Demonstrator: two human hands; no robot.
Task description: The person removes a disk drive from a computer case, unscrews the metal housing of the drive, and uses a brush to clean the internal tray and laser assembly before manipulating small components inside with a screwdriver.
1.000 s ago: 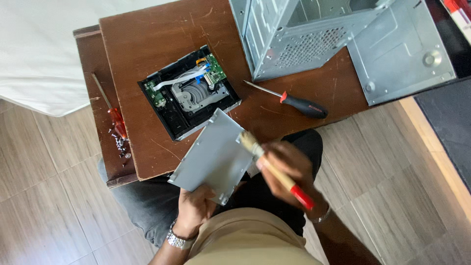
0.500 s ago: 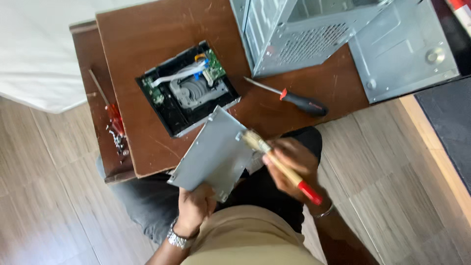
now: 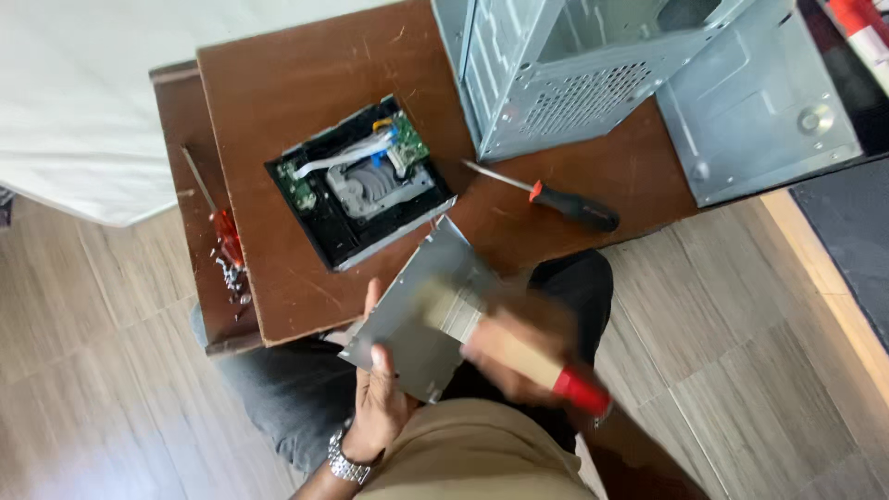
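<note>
My left hand (image 3: 378, 400) grips the near edge of a flat grey metal cover plate (image 3: 407, 324), held tilted just off the near edge of the brown table (image 3: 306, 65). In my right hand (image 3: 519, 347), blurred by motion, is a paintbrush (image 3: 505, 343) with a wooden handle and red end. Its pale bristles lie on the plate's upper face. An opened optical drive (image 3: 361, 181), black-framed with a green circuit board and white ribbon cable, lies on the table just beyond the plate.
A black-and-red screwdriver (image 3: 551, 196) lies right of the drive. A bare metal computer case (image 3: 593, 65) and its loose side panel (image 3: 755, 106) fill the table's far right. A red-handled screwdriver (image 3: 222, 231) and small screws sit on a lower board at left. A white cloth (image 3: 83, 102) lies at far left.
My right hand has swept the brush down and left across the plate and is now blurred. The left hand still holds the plate in about the same place.
</note>
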